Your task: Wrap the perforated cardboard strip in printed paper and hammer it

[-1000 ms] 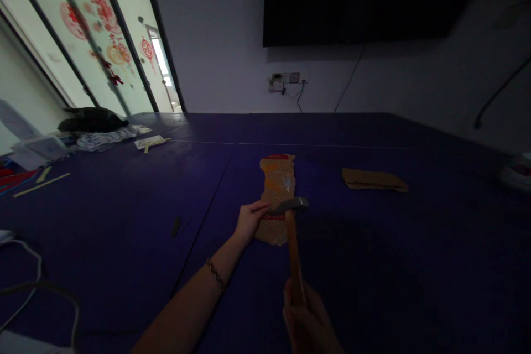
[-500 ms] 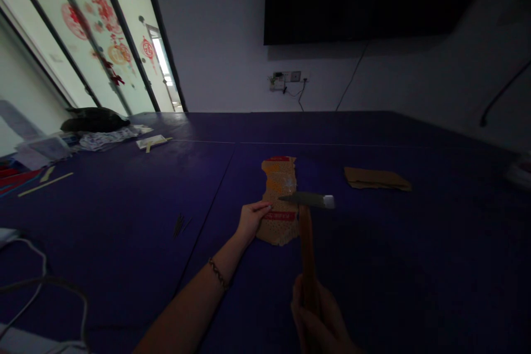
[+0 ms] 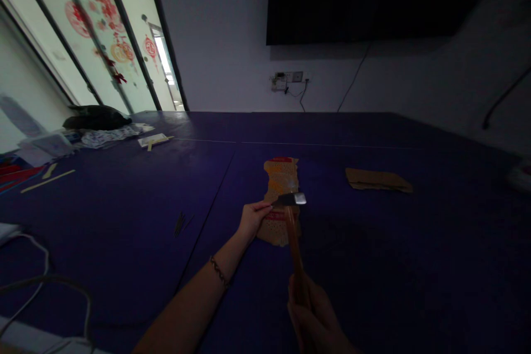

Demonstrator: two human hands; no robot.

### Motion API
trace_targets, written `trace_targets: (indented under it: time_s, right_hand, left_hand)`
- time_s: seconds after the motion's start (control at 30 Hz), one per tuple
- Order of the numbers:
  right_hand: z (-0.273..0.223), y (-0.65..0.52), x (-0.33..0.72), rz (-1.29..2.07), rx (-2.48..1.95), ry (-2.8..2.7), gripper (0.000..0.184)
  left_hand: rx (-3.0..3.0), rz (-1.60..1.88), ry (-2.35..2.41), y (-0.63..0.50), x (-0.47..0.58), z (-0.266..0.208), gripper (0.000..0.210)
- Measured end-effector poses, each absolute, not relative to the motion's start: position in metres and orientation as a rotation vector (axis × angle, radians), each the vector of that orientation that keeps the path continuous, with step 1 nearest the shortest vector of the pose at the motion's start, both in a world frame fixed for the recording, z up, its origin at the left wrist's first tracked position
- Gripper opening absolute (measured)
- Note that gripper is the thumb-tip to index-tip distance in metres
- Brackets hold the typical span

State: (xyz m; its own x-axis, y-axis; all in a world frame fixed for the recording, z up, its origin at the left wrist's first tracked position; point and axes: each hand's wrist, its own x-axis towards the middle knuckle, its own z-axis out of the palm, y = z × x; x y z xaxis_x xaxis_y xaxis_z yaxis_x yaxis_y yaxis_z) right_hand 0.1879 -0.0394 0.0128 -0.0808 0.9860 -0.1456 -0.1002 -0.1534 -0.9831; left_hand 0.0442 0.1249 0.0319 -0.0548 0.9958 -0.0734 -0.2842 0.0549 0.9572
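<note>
My right hand (image 3: 311, 310) is wrapped round the wooden handle of a hammer (image 3: 293, 238). Its dark metal head lies over the cardboard, close to the fingertips of my other hand. A torn piece of cardboard (image 3: 282, 174), dotted with many small holes and printed in red and yellow, lies flat on the purple table. My left hand (image 3: 251, 218) rests at its left edge with thumb and fingers pinched together; what they hold, if anything, is too small and dark to make out. Several thin dark nails (image 3: 181, 224) lie on the table left of that hand.
A folded brown cardboard piece (image 3: 377, 178) lies to the right on the purple table (image 3: 352, 138). White cables (image 3: 43, 265) curl at the near left. A white packet (image 3: 153, 140) and a black bag (image 3: 97, 118) sit at the far left.
The hammer head has swung left and now sits nearer my left fingertips, its handle tilted more to the left. My left hand and the cardboard have stayed in place.
</note>
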Motion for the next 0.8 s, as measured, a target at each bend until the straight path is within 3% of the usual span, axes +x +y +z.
trace_targets:
  time_s: [0.8]
  right_hand:
    - [0.0092,-0.0405,0.1842,1.454,-1.226,-1.083,0.052]
  left_hand:
    - [0.962,1.379,1.038,0.1258,0.0441,0.032,0.018]
